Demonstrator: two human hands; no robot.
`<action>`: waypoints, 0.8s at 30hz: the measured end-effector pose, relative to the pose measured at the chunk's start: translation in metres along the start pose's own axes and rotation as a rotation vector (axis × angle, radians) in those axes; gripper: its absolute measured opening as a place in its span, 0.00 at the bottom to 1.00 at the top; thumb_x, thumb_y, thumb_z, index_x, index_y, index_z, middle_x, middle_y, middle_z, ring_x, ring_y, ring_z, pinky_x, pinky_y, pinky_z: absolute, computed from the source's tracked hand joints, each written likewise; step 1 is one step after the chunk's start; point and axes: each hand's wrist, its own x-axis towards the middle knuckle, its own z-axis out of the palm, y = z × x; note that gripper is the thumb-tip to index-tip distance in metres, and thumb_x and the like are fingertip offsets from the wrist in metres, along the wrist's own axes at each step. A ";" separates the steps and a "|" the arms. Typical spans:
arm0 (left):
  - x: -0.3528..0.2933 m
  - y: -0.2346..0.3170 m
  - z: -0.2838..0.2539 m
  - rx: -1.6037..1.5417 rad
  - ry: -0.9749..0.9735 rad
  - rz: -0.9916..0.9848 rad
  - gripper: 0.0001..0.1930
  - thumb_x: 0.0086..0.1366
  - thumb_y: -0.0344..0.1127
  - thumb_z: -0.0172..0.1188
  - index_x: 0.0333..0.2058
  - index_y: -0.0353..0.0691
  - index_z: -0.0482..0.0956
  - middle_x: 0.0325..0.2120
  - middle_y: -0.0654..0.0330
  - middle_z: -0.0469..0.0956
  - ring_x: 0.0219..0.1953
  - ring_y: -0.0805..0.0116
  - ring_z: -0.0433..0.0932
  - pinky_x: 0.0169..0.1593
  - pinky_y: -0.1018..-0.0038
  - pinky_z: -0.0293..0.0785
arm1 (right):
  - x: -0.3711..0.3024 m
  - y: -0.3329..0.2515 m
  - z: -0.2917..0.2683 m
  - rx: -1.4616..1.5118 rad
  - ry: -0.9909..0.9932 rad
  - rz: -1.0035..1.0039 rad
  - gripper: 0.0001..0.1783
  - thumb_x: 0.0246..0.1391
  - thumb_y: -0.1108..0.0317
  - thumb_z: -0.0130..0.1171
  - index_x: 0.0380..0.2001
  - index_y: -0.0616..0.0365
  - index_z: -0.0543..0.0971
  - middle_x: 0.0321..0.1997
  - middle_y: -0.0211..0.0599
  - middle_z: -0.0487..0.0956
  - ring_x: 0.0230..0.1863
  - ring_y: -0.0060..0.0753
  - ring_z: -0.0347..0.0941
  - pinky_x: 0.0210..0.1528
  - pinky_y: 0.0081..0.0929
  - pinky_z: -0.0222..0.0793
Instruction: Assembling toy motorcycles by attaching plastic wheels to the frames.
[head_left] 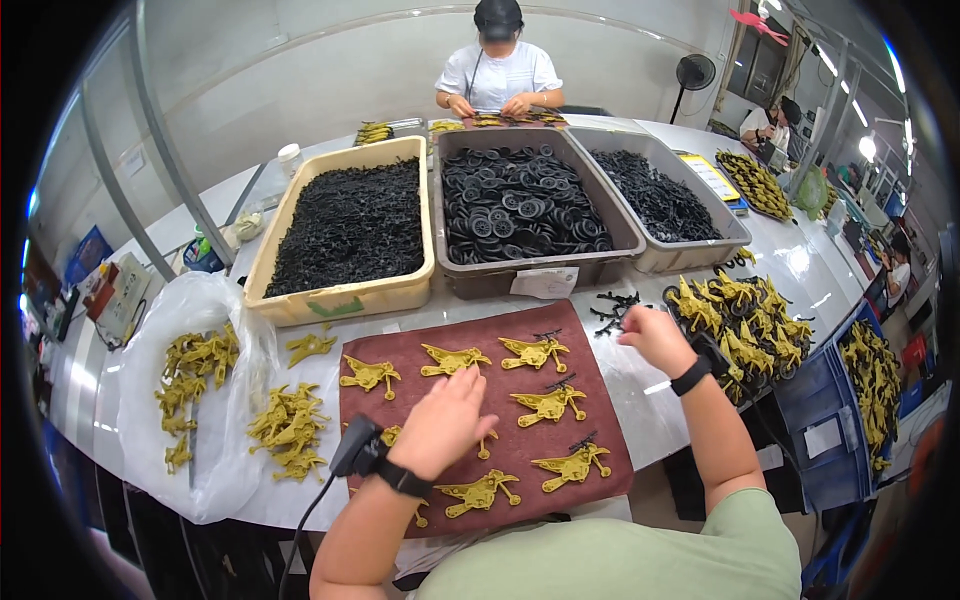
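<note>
Eight yellow toy bodies (548,404) laid out on the maroon mat (600,440).
Left hand (445,420) flat, fingers spread, over them; right hand (655,338) curled near black parts (612,310); three bins (345,296) behind.

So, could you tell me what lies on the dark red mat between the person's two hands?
In the head view, yellow plastic figures lie on the mat between the left hand and right hand.

A long white bench (800,262) with a curved, glossy edge runs across the room. Behind it stands a pale plain wall (330,70). A black standing fan (693,72) sits near the far right corner, where ceiling strip lights (828,62) glare.
</note>
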 end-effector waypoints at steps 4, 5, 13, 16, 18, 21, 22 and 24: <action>0.015 -0.027 0.017 0.038 -0.015 -0.057 0.32 0.62 0.49 0.55 0.56 0.29 0.64 0.60 0.46 0.61 0.62 0.52 0.60 0.62 0.64 0.60 | 0.035 -0.078 0.034 0.228 -0.143 -0.206 0.13 0.44 0.71 0.65 0.36 0.62 0.80 0.33 0.46 0.81 0.36 0.40 0.78 0.40 0.30 0.73; 0.015 -0.030 0.022 0.023 -0.057 -0.093 0.33 0.62 0.50 0.55 0.56 0.29 0.63 0.61 0.46 0.60 0.62 0.52 0.60 0.62 0.64 0.61 | 0.044 -0.092 0.047 0.234 -0.114 -0.282 0.11 0.44 0.71 0.64 0.34 0.63 0.81 0.32 0.48 0.80 0.36 0.44 0.78 0.40 0.31 0.72; 0.018 -0.028 0.025 0.000 -0.096 -0.151 0.34 0.60 0.51 0.56 0.57 0.30 0.64 0.62 0.47 0.59 0.61 0.55 0.63 0.59 0.66 0.66 | 0.082 -0.131 0.116 0.168 -0.303 -0.442 0.10 0.45 0.73 0.60 0.33 0.62 0.82 0.30 0.49 0.80 0.35 0.50 0.77 0.40 0.36 0.71; 0.017 -0.033 0.029 -0.017 -0.082 -0.142 0.33 0.61 0.50 0.55 0.56 0.29 0.64 0.61 0.46 0.60 0.60 0.54 0.64 0.59 0.66 0.66 | 0.084 -0.133 0.125 0.106 -0.346 -0.466 0.09 0.45 0.73 0.59 0.32 0.62 0.82 0.29 0.49 0.80 0.35 0.50 0.77 0.40 0.37 0.72; 0.017 -0.034 0.030 -0.039 -0.087 -0.144 0.33 0.61 0.50 0.55 0.56 0.28 0.63 0.61 0.45 0.60 0.60 0.53 0.64 0.59 0.66 0.66 | 0.084 -0.135 0.126 0.056 -0.342 -0.462 0.08 0.44 0.74 0.59 0.30 0.63 0.81 0.29 0.49 0.80 0.36 0.48 0.77 0.41 0.36 0.72; 0.017 -0.037 0.035 -0.052 -0.062 -0.120 0.33 0.61 0.49 0.55 0.56 0.26 0.64 0.60 0.44 0.60 0.60 0.52 0.64 0.58 0.65 0.66 | 0.085 -0.137 0.128 -0.084 -0.311 -0.582 0.07 0.43 0.75 0.59 0.28 0.64 0.80 0.29 0.47 0.80 0.38 0.47 0.76 0.41 0.36 0.72; 0.017 -0.038 0.035 -0.050 -0.063 -0.114 0.33 0.61 0.49 0.55 0.55 0.26 0.64 0.60 0.43 0.60 0.60 0.52 0.64 0.59 0.66 0.66 | 0.085 -0.139 0.129 -0.084 -0.314 -0.582 0.07 0.43 0.75 0.59 0.28 0.64 0.80 0.29 0.47 0.80 0.38 0.47 0.76 0.41 0.36 0.72; 0.017 -0.038 0.035 -0.050 -0.064 -0.108 0.33 0.61 0.49 0.54 0.55 0.25 0.64 0.60 0.43 0.60 0.60 0.52 0.64 0.59 0.66 0.66 | 0.084 -0.142 0.129 -0.172 -0.335 -0.582 0.06 0.41 0.75 0.58 0.27 0.65 0.78 0.30 0.47 0.79 0.40 0.46 0.75 0.42 0.36 0.72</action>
